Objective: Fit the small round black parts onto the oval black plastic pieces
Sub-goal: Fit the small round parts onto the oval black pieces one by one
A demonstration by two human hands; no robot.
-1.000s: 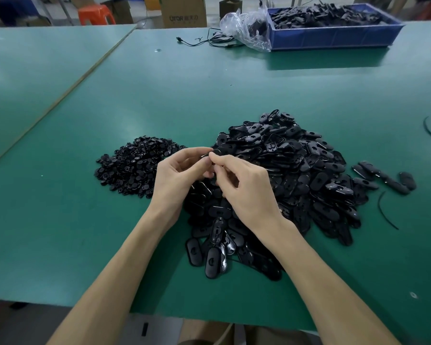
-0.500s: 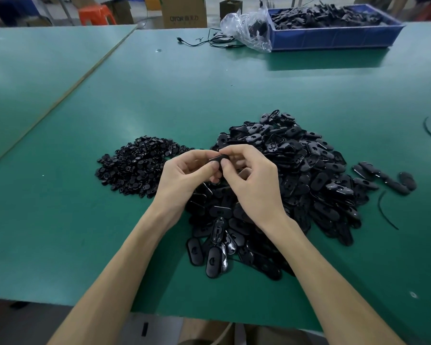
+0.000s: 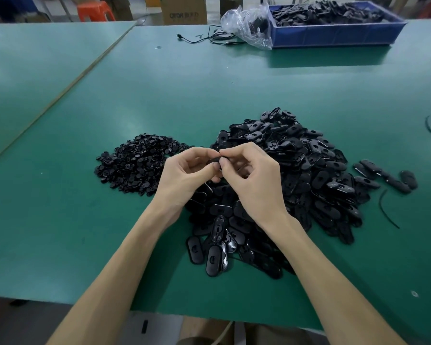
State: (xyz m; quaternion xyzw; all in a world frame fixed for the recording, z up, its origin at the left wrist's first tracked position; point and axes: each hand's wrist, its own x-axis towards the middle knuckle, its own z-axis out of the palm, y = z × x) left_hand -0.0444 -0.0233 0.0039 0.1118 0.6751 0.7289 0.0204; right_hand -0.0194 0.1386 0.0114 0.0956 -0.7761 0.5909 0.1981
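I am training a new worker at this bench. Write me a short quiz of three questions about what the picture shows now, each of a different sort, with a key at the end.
1. True or false: the pile of small round parts lies to the right of the pile of oval pieces.
2. Choose one: the blue bin at the far right holds A) black parts, B) white cables, C) nothing.
3. Fill the gap: the left hand and the right hand pinch one black piece between their fingertips, over the near left part of the pile of ____ pieces.

Key: 1 false (it lies to the left); 2 A; 3 oval.
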